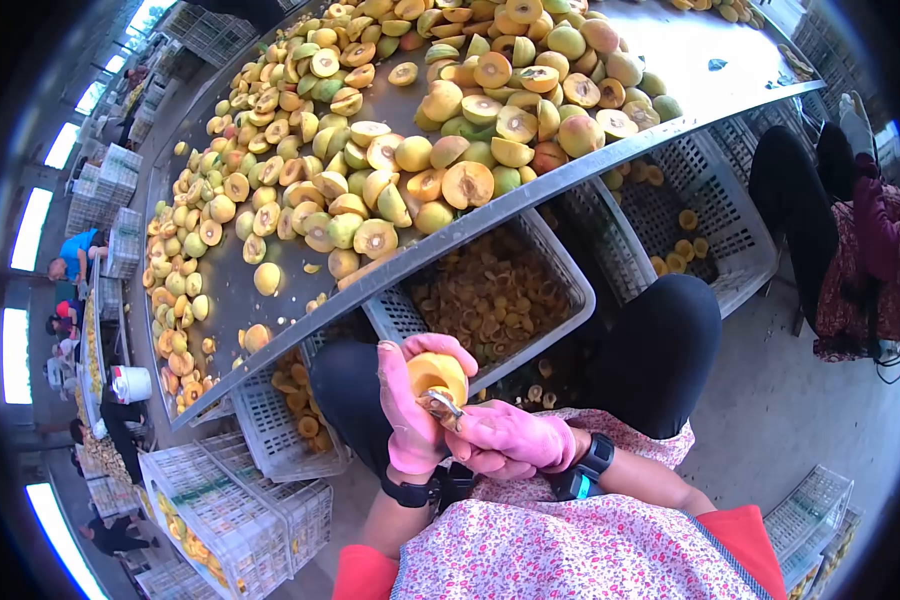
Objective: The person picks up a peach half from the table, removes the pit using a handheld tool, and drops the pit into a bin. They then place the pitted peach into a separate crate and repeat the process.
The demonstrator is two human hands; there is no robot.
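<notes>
My left hand [407, 410], in a pink glove, is wrapped round a yellow peach half [438, 372] with its cut, hollowed side turned up. My right hand [515, 437], gloved in pink too, grips a small metal pitting knife [442, 405]. Its curved tip is at the lower edge of the peach half; the handle is hidden in my fingers. Both hands are above my lap, just in front of a white crate [567, 290] holding brown pits and scraps.
Above my knees slopes a metal table [410, 250] with a raised rim, piled with halved peaches [467, 184]. Another crate [735, 230] with some halves stands right, and one [270, 425] left. Stacked crates [240, 510] stand lower left. A person [860, 250] sits at the right; others work far left.
</notes>
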